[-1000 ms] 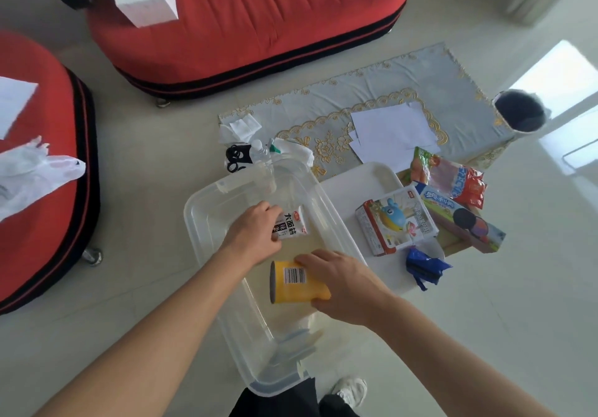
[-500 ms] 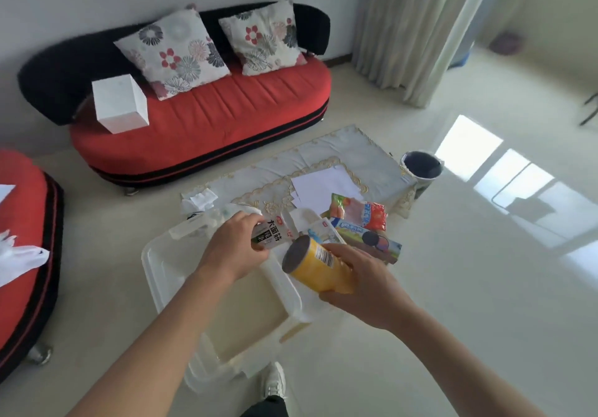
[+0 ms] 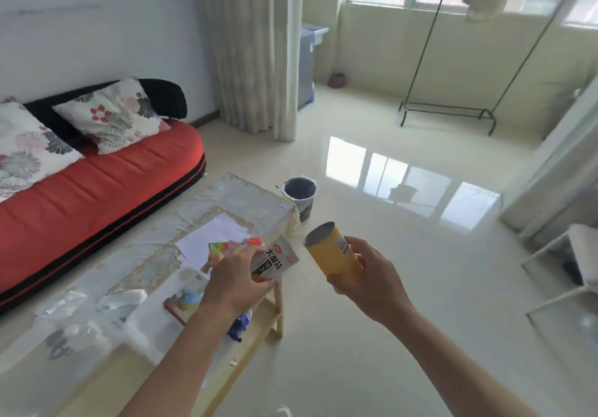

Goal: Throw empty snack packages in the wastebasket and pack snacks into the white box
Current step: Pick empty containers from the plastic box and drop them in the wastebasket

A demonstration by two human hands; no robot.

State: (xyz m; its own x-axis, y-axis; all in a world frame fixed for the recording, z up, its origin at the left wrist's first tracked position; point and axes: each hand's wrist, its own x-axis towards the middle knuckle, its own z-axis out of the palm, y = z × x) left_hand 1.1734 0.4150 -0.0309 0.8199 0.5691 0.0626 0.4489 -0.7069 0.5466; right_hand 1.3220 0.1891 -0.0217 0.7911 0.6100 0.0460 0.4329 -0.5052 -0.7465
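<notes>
Two hands are raised near the right edge of the low table [image 3: 246,203], each holding one item. The left hand [image 3: 238,282] curls its fingers round a white snack packet [image 3: 275,262] with dark print, held above that edge. The right hand [image 3: 372,279], out past the edge over bare floor, wraps its fingers round a yellow tube [image 3: 335,253], tilted with its grey round end uppermost. The wastebasket [image 3: 304,206] stands on the floor just beside the table's far right corner, mouth up, dark inside. Between tube and basket lies open glossy floor, and wide floor runs on toward a clothes rack [image 3: 453,112] and a white stool [image 3: 579,251]. On the table by the left hand lie a red-and-green snack bag [image 3: 223,250], white paper [image 3: 213,235], a colourful carton [image 3: 184,296] and, near the edge, a blue wrapper [image 3: 238,324]. The plastic box [image 3: 74,329] sits blurred at the lower left.
</notes>
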